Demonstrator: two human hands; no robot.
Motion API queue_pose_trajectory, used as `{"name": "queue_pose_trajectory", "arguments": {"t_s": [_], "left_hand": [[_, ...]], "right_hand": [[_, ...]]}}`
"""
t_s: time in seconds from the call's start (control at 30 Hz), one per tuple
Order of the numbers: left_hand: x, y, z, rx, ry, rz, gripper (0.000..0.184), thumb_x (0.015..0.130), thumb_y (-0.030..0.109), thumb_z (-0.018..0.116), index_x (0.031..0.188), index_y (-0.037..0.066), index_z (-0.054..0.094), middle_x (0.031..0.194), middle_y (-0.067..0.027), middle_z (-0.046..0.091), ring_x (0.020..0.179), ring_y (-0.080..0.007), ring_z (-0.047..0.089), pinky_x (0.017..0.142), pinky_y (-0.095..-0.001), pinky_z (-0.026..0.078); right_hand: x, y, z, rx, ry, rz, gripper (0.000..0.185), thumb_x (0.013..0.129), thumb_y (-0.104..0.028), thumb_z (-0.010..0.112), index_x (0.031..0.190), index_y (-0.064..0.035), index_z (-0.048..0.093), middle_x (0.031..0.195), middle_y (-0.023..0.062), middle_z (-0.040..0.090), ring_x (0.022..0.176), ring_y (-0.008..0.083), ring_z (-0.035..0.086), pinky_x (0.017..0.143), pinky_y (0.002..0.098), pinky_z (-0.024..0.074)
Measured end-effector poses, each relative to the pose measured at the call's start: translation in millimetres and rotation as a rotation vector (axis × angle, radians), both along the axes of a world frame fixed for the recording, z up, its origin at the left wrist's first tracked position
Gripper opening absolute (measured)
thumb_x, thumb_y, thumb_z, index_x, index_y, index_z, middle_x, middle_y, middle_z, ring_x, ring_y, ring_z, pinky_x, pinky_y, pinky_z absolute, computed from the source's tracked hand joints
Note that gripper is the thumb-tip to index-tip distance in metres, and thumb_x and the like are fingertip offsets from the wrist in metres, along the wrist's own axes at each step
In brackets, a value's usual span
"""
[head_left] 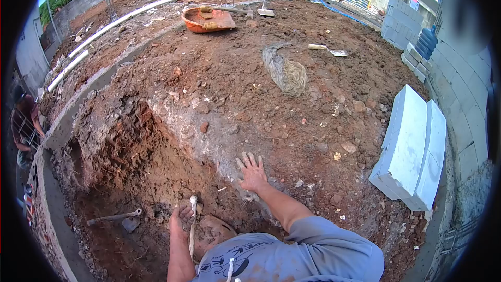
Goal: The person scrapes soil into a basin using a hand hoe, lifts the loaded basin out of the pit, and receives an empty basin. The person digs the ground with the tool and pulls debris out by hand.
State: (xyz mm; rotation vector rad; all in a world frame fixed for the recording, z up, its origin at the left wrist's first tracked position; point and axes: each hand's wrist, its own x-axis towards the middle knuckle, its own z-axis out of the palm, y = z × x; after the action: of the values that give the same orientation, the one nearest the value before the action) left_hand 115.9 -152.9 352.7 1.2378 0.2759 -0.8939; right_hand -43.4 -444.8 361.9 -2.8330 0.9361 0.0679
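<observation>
My right hand [253, 173] lies flat on the bank of soil [229, 141] with its fingers spread. Lower down, my left hand [181, 218] is over the dug pit [151, 177], palm partly turned up and fingers loosely apart. Right beside its fingertips rises a pale wooden stick [192, 227]; they look close to it but not wrapped round it. On the pit floor to the left lies a long-handled tool [115, 217], with a grey flat piece [130, 224] near its end. A rounded brown lump [215, 230] sits by the stick, partly hidden by my shirt.
White blocks [407, 149] stand at the right by a block wall [464, 99]. A concrete edge [57, 198] bounds the pit at left, with a person [26, 120] beyond. Uphill are a trowel [329, 49], plastic sheet [286, 70], orange tub [209, 21] and shovel [265, 12].
</observation>
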Motion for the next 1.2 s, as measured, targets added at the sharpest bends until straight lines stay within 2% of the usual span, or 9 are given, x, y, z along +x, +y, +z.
{"name": "queue_pose_trajectory", "arguments": {"t_s": [0.27, 0.57, 0.97, 1.2], "left_hand": [[-2, 1, -10, 0.051, -0.018, -0.024, 0.037, 0.093, 0.044, 0.050, 0.106, 0.009, 0.058, 0.091, -0.0037, 0.066, 0.080, -0.0172, 0.064, 0.071, -0.0322, 0.049], [1, 4, -20, 0.001, 0.000, -0.010, 0.038, 0.092, 0.044, 0.051, 0.105, 0.009, 0.059, 0.091, -0.0038, 0.067, 0.078, -0.0175, 0.064, 0.067, -0.0319, 0.048], [1, 1, -17, 0.078, -0.016, -0.039, 0.044, 0.092, 0.047, 0.049, 0.111, 0.009, 0.057, 0.096, -0.0024, 0.066, 0.081, -0.0166, 0.063, 0.067, -0.0313, 0.044], [5, 7, -21, 0.111, -0.061, -0.046, 0.041, 0.091, 0.045, 0.050, 0.109, 0.008, 0.058, 0.092, -0.0043, 0.067, 0.079, -0.0179, 0.064, 0.065, -0.0327, 0.048]], "right_hand": [[0, 1, 0, -0.018, 0.020, 0.002, 0.078, 0.082, -0.048, 0.054, 0.146, -0.0138, 0.026, 0.154, 0.0126, 0.013, 0.143, 0.0311, 0.009, 0.113, 0.0542, 0.0031], [2, 1, -2, -0.023, 0.029, -0.001, 0.081, 0.080, -0.045, 0.059, 0.147, -0.0153, 0.025, 0.154, 0.0128, 0.013, 0.142, 0.0314, 0.011, 0.113, 0.0544, 0.0050], [1, 2, -3, -0.037, 0.011, 0.001, 0.083, 0.079, -0.045, 0.060, 0.147, -0.0156, 0.022, 0.154, 0.0126, 0.012, 0.142, 0.0313, 0.010, 0.113, 0.0550, 0.0053], [0, 4, -2, -0.054, 0.017, 0.007, 0.083, 0.079, -0.045, 0.060, 0.147, -0.0153, 0.023, 0.154, 0.0125, 0.012, 0.142, 0.0314, 0.011, 0.112, 0.0555, 0.0056]]}}
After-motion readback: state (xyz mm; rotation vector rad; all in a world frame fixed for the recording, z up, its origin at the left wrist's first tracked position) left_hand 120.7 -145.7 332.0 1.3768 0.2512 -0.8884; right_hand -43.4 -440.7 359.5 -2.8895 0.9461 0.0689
